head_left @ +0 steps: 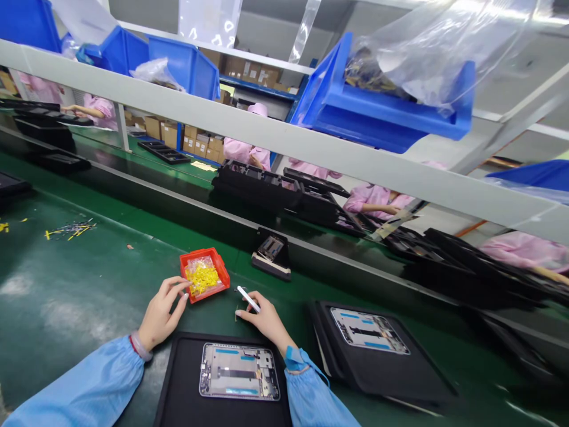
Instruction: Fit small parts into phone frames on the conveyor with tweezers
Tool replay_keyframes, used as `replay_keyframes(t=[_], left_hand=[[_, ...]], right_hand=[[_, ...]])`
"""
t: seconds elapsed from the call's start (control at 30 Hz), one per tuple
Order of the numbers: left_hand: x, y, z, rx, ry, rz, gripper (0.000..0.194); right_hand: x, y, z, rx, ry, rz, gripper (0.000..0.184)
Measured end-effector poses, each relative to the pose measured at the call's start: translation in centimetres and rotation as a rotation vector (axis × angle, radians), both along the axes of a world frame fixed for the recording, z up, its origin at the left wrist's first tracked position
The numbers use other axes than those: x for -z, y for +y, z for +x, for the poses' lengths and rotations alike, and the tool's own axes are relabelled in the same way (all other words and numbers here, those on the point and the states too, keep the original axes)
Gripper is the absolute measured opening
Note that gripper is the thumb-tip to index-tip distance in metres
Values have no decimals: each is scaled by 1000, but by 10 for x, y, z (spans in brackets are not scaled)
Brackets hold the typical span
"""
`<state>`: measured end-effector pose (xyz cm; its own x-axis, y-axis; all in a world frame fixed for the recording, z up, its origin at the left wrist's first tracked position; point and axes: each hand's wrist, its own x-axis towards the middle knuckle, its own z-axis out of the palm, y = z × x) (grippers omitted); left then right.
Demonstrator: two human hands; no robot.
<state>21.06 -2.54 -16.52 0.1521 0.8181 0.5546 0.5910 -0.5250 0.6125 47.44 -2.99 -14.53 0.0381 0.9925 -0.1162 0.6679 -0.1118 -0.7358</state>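
Observation:
My left hand (164, 311) is at the left rim of a small red bin (226, 279), thumb and fingers apart, fingertips at or touching the rim. Inside the bin lies a clear bag of small yellow pieces (203, 277). To the right, my right hand (263, 317) grips a slim white pen-shaped tool (248, 298), which slants up to the left. Its lower end is hard to make out. Below both hands, an opened tablet-like device (240, 372) with a silvery interior, blue strips and a dark flat cable rests in a black tray (180, 385).
More black trays (382, 373) are stacked at right, with a similar opened device (368, 330) on top. A small black holder (272, 255) stands by the conveyor edge. Yellow and dark scraps (73, 229) lie at left. Blue bins (377, 112) sit overhead; people in pink work opposite.

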Motion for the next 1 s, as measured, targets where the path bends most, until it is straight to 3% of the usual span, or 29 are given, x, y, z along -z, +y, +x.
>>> replay_keyframes(t=[0.23,0.4,0.57,0.7,0.83,1.0], left_hand=[[-2,-3,2,35,34,85,28],[-5,-8,5,64,69,123,28],[-21,-17,21,186,152,190,22],[-38,-9,45,279,246,157,18],[-47,8,63,233,298,129,15],[-39,15,67,177,383,170,14]], right_hand=[[7,2,-6,27,-68,-52,25],[2,-1,-6,-33,-27,-67,16],[-13,-3,-12,-115,86,-28,10],[-27,-2,-24,-159,306,29,16],[-38,1,-38,-127,355,162,21],[-37,2,-42,-160,292,245,24]])
